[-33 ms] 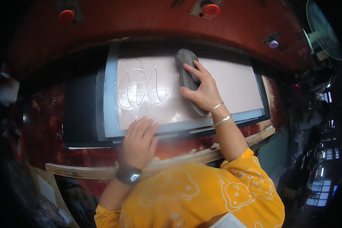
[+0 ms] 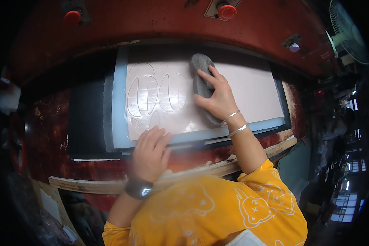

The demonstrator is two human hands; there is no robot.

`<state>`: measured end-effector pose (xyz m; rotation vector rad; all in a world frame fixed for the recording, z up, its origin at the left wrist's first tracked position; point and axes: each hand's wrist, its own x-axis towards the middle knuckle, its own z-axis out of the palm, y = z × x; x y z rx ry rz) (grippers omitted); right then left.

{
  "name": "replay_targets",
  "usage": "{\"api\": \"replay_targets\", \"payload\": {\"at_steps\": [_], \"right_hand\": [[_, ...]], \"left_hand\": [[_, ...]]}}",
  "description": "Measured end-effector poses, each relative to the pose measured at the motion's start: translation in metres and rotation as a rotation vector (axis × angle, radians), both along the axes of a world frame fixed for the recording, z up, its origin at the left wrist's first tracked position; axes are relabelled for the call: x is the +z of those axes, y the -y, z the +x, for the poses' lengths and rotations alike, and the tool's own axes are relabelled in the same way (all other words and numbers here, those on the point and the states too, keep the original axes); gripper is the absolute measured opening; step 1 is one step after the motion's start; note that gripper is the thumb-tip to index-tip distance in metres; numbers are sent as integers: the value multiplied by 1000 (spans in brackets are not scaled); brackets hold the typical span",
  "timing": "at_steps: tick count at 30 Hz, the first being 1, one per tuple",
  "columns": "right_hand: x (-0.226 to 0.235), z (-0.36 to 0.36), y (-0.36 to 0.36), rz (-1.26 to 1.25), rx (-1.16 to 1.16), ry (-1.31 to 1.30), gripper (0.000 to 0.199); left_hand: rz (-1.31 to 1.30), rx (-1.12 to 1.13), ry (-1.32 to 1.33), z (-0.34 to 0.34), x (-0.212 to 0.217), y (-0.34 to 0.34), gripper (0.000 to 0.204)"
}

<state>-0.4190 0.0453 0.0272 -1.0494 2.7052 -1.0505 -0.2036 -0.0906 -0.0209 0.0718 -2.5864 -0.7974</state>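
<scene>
A grey, sole-shaped cutting die (image 2: 202, 78) lies lengthwise across a pale pink sheet (image 2: 250, 90). My right hand (image 2: 219, 96) grips it from the right side, thumb on the left and fingers spread over its top. Left of the die, curved sole-shaped outlines (image 2: 164, 92) are cut into the sheet. My left hand (image 2: 151, 149) rests with its fingers stretched out on the sheet's near edge, holding nothing. Beneath the sheet is a light blue board (image 2: 121, 110), showing along the left and near sides.
A red machine body (image 2: 151, 24) with two red push buttons (image 2: 72, 17) rises behind the board. Along the near side runs a wooden rail (image 2: 90, 184). A black mat (image 2: 86, 119) lies to the left, and a fan (image 2: 346, 30) stands at the far right.
</scene>
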Motion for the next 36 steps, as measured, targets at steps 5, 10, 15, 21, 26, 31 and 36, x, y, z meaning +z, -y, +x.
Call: {"api": "replay_targets", "payload": {"at_steps": [5, 10, 15, 21, 26, 31, 36], "right_hand": [[-14, 8, 10, 167, -44, -170, 63], [-14, 11, 15, 235, -80, -228, 65], [-18, -7, -9, 68, -79, -63, 65], [-5, -64, -110, -402, -466, -503, 63], [55, -139, -182, -624, -937, -753, 74], [54, -154, -219, -882, -803, -432, 81], [4, -36, -233, -911, -697, -291, 76]], "left_hand": [[41, -7, -16, -1, -1, -1, 38], [36, -9, 17, -3, 3, 2, 39], [66, -4, 12, 2, -1, 1, 37], [521, -327, 41, 32, -8, -49, 23], [322, -356, -8, 35, -24, -69, 13], [245, -229, -31, 41, -37, -73, 8], [164, -40, -49, 48, -39, -86, 16]]}}
